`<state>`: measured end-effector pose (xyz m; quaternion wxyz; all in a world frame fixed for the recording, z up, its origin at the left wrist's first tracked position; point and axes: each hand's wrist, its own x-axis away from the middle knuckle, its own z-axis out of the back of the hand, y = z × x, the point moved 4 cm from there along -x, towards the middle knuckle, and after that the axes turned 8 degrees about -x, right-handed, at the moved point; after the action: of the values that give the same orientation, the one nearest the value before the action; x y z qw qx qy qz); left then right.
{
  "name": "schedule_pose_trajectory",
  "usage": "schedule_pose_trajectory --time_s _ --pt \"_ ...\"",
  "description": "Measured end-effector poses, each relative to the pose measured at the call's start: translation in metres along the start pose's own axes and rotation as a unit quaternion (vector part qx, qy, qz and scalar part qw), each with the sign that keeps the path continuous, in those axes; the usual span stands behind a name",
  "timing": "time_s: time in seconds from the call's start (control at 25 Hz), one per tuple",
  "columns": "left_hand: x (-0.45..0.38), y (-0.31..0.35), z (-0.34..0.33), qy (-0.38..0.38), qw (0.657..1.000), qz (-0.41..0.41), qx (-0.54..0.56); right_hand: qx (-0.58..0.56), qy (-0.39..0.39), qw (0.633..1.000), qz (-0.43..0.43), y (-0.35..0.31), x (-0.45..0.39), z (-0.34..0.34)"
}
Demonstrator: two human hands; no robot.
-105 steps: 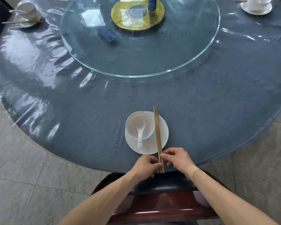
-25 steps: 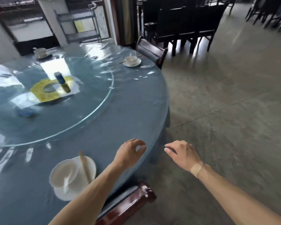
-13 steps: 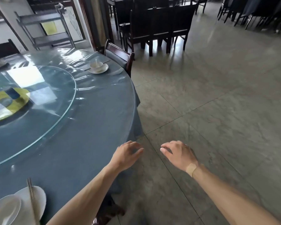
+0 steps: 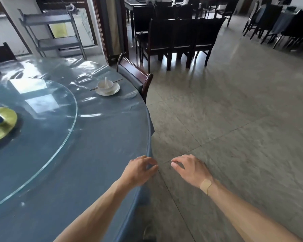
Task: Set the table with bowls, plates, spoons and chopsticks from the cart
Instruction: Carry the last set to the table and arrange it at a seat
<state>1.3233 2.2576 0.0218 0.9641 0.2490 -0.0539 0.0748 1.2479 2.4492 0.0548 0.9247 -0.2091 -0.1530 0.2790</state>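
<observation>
Head view: no legible writing. Round worktop (image 4: 98, 137) under blue cloth and glossy clear plastic; glass turntable (image 4: 47, 130) on it. Far edge: white plate (image 4: 115, 90) carrying bowl (image 4: 104, 85) with spoon (image 4: 106, 80), chopsticks (image 4: 116, 81) across. Grey metal cart (image 4: 56, 30) beyond. Left hand (image 4: 140, 169) above worktop rim, fingers loosely curled, holding nothing. Right hand (image 4: 189, 170) over stone floor tiles (image 4: 234, 119), fingers relaxed, empty.

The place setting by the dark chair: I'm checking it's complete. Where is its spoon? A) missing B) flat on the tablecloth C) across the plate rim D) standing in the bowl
D: the white spoon stands handle-up inside the bowl, which sits on the plate, chopsticks alongside.
</observation>
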Motion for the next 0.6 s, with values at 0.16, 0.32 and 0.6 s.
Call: schedule_pose_trajectory --time_s 0.16,0.32,0.6 --pt "-0.062 -0.011 0.03 -0.003 1.0 -0.008 -0.009 -0.007 0.013 1.0 -0.002 0.004 -0.066 0.02" --pt "-0.116 -0.019 0.046 -0.01 1.0 -0.005 -0.016 -0.013 0.009 1.0 -0.003 0.017 -0.121 0.036" --pt "-0.233 -0.013 0.042 -0.034 0.999 0.014 -0.023 -0.024 -0.019 0.999 0.03 0.069 -0.226 0.06"
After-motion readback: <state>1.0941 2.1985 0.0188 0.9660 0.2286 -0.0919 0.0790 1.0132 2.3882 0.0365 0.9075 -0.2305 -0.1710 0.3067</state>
